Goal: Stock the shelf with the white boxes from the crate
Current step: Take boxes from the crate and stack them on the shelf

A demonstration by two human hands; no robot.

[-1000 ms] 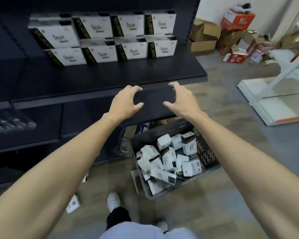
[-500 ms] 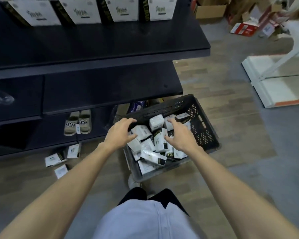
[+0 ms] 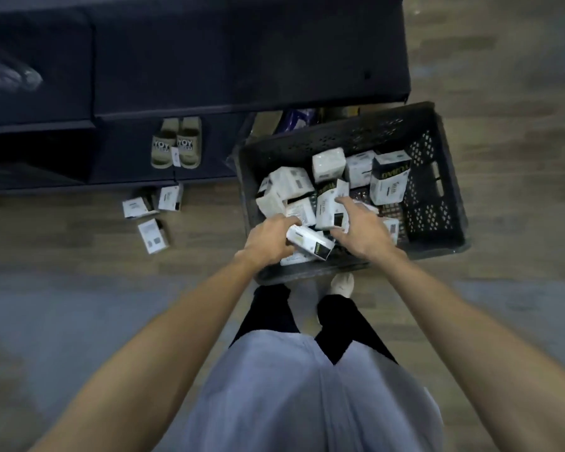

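Dark blue-black metal shelf unit (image 3: 242, 60) fills the upper frame, its lower tiers stepping toward the wood-plank floor (image 3: 62, 243). Below its right end sits a black perforated plastic crate (image 3: 437, 197) on the floor, holding a loose heap of small white cardboard boxes with black-and-gold ends (image 3: 328, 164); one taller box (image 3: 388, 181) stands upright at the right side of the heap. The person stands at the crate's near wall, in a pale grey shirt (image 3: 307, 402), dark trousers and one visible white shoe (image 3: 342, 283). Both bare forearms reach into the crate. The left hand (image 3: 268, 238) is closed around a long white box (image 3: 309, 241), gripped at its left end and lying tilted above the heap. The right hand (image 3: 362, 228) is spread wide, fingers over the boxes, touching the side of another white box (image 3: 330, 210). A pair of olive slide sandals (image 3: 177, 143) rests on the lowest tier. Three small white boxes (image 3: 152, 213) lie scattered on the floor, left of the crate.
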